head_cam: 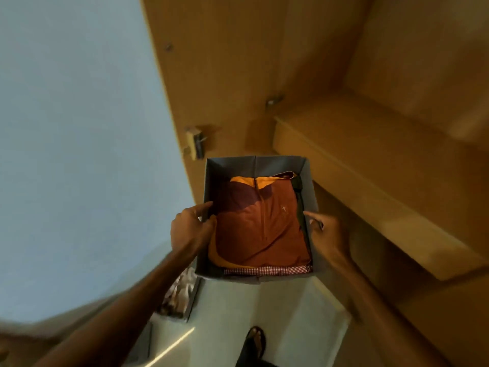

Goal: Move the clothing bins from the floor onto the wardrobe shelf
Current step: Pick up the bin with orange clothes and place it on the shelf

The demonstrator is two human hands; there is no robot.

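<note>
Presently: grey clothing bin point(258, 164), held clear of the floor, mid-frame.
My left hand point(191, 227) and right hand point(326, 233) clamp its long side walls; its long axis points up-frame, and the wardrobe shelf point(370, 165) lies upper right, nearer my right hand.

No words, numbers or brand names can be read — the only mark is a small pale emblem point(283, 208) on the rust-orange folded garment point(260, 226), too blurred to make out.
</note>
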